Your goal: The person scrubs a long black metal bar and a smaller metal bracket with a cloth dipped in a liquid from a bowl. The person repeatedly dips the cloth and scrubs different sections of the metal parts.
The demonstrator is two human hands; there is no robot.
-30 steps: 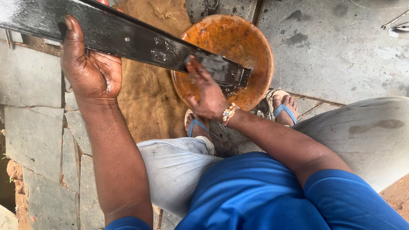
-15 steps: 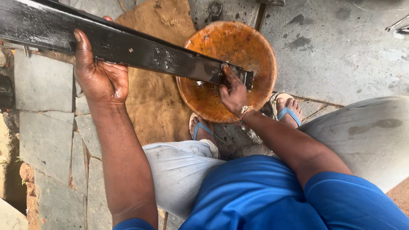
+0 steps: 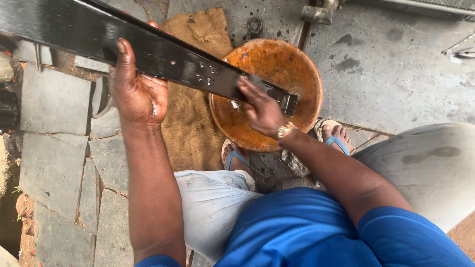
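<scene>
Black-painted, long flat metal bar (image 3: pixel 148 49), wet and glossy, held slantwise over the floor with its lower end above a round rust-orange metal basin (image 3: pixel 292 64). Change noted against the earlier views: the bar now sits a little further out over the basin, and the right hand (image 3: pixel 262 111), which was lower by the near rim a second ago, now lies on the bar's end section, close to the small metal end fitting (image 3: pixel 288 104). Judged as a rubbing or washing pass moving along the bar's lower end. Left hand (image 3: pixel 136 91): wrapped around the bar from beneath, thumb up over the near edge, gripping it firmly mid-length, much as before. Right hand: fingers curled down against the bar's face, a pale bead bracelet (image 3: pixel 285 130) at the wrist; whether it holds a cloth or pad beneath the fingers cannot be told. Basin: stands on the concrete floor (image 3: pixel 396 79), partly on a brown burlap sack (image 3: pixel 190 123); the inside shows rusty staining and a small wet glint near the hand, contents otherwise not clear. Feet in blue flip-flop sandals (image 3: pixel 336 143) rest just beside the basin's near rim. Grey stone slabs (image 3: pixel 54 104) lie to the left.
</scene>
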